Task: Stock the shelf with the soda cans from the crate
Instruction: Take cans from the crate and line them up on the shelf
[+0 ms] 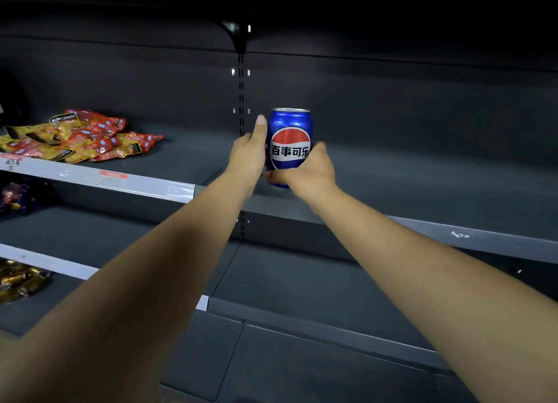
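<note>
a shop aisle, likely a small supermarket or convenience store. dark metal gondola shelving [392,191] runs in tiers, hung on a slotted upright [241,94] with a bracket above. price-label strips [99,180] line the shelf edges, with red tags. piled snack packets [81,136] and wrapped sweets [21,281] fill the left bays.

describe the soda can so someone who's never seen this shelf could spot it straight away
Find the dark grey metal shelf at the height of the red and yellow snack packets, then look right of the slotted upright. There an upright blue aluminium can sits between the left hand and right hand. Its red, white and blue roundel makes it the only can in sight.
</note>
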Tool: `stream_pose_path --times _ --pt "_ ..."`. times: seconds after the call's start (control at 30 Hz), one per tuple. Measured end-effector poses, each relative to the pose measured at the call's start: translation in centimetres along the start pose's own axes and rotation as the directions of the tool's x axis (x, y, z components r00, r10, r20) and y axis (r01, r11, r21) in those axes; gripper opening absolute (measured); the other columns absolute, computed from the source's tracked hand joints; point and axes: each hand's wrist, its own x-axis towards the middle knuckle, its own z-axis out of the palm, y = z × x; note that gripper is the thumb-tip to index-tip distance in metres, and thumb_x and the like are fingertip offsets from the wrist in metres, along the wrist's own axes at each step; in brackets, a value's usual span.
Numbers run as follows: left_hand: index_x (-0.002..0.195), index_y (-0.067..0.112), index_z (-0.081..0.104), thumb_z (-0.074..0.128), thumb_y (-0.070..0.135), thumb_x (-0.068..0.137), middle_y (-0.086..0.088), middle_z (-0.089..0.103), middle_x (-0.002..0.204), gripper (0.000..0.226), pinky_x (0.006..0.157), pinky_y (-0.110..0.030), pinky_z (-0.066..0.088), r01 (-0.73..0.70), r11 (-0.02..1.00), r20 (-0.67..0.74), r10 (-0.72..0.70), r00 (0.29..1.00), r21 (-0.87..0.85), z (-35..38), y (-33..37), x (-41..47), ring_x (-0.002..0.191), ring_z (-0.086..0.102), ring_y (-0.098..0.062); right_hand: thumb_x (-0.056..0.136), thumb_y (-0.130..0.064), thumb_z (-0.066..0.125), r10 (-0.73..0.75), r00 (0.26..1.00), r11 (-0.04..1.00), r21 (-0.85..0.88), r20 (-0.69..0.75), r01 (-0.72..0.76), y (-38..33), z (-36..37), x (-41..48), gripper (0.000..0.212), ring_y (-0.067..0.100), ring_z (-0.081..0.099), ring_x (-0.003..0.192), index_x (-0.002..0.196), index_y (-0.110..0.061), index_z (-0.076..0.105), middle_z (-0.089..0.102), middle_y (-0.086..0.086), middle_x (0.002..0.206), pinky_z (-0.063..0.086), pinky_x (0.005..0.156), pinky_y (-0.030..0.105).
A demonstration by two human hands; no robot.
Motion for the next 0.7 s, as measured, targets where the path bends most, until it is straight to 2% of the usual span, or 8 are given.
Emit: stream_pose_path --times 0.1,0.17,0.23,0.37,0.53,0.6,0.7 --pt "0.074 0.018 0.052 0.043 0.026 0.098 -0.004 0.06 0.081 0.027 0.056 -0.023 0.037 0.011 0.982 -0.059 0.0 0.998 0.188 -1.1 -2.2 3.3 0.074 0.055 -0.018 0.06 -0.014 0.086 0.013 0.999 1.0 -0.028 -0.046 -0.014 0.5 1.6 2.5 0.07 0.018 0.055 0.093 0.113 -0.007 0.041 0.055 0.003 0.107 0.048 0.077 0.028" --pt "0.071 0.016 0.052 0.047 0.017 0.092 -0.007 0.059 0.083 0.021 0.06 -0.025 0.035 0.056 0.962 -0.058 -0.042 0.997 0.267 -2.3 -3.6 5.8 0.079 0.053 -0.022 0.062 -0.011 0.085 0.033 0.997 0.999 -0.024 -0.069 -0.035 1.1 3.0 4.3 0.069 0.018 0.052 0.092 0.115 -0.006 0.041 0.055 0.004 0.109 0.046 0.077 0.027" --pt "0.073 0.017 0.054 0.048 0.015 0.091 -0.005 0.06 0.075 0.019 0.059 -0.024 0.036 0.095 0.951 -0.039 -0.087 0.995 0.293 -3.7 -4.7 8.0 0.078 0.054 -0.02 0.063 -0.009 0.084 0.065 0.993 0.998 -0.016 -0.096 -0.067 1.7 4.6 6.1 0.07 0.018 0.051 0.094 0.117 -0.005 0.039 0.054 0.006 0.112 0.046 0.078 0.027" --pt "0.085 0.013 0.058 0.05 0.013 0.091 -0.001 0.059 0.071 0.011 0.054 -0.023 0.035 0.125 0.944 -0.004 -0.13 0.992 0.306 -6.3 -6.7 12.2 0.076 0.054 -0.016 0.066 -0.007 0.083 0.134 0.985 0.991 -0.013 -0.113 -0.136 3.1 7.9 9.4 0.069 0.016 0.048 0.093 0.118 -0.005 0.038 0.049 0.002 0.105 0.042 0.077 0.023" --pt "0.101 0.008 0.058 0.047 0.011 0.094 -0.005 0.06 0.074 0.014 0.049 -0.018 0.038 0.199 0.951 0.019 -0.209 0.978 0.238 -8.2 -8.3 17.1 0.063 0.054 -0.012 0.064 -0.013 0.086 0.171 0.974 0.982 -0.057 -0.151 -0.181 4.4 11.2 13.1 0.072 0.015 0.048 0.091 0.118 -0.006 0.039 0.048 0.0 0.103 0.04 0.075 0.02" --pt "0.094 0.009 0.058 0.046 0.011 0.094 -0.005 0.059 0.072 0.012 0.053 -0.021 0.037 0.215 0.949 0.045 -0.231 0.972 0.23 -8.7 -8.8 18.8 0.061 0.054 -0.013 0.065 -0.013 0.086 0.183 0.972 0.977 -0.086 -0.147 -0.197 4.8 12.1 14.5 0.072 0.014 0.047 0.093 0.118 -0.006 0.039 0.048 -0.001 0.104 0.04 0.077 0.02" --pt "0.076 0.015 0.055 0.046 0.011 0.094 -0.006 0.06 0.071 0.02 0.054 -0.021 0.038 0.228 0.951 0.063 -0.246 0.967 0.208 -9.1 -9.8 21.0 0.06 0.055 -0.014 0.065 -0.011 0.086 0.192 0.973 0.971 -0.119 -0.13 -0.207 5.7 13.1 15.9 0.069 0.013 0.047 0.093 0.117 -0.006 0.04 0.048 -0.002 0.103 0.039 0.078 0.019"
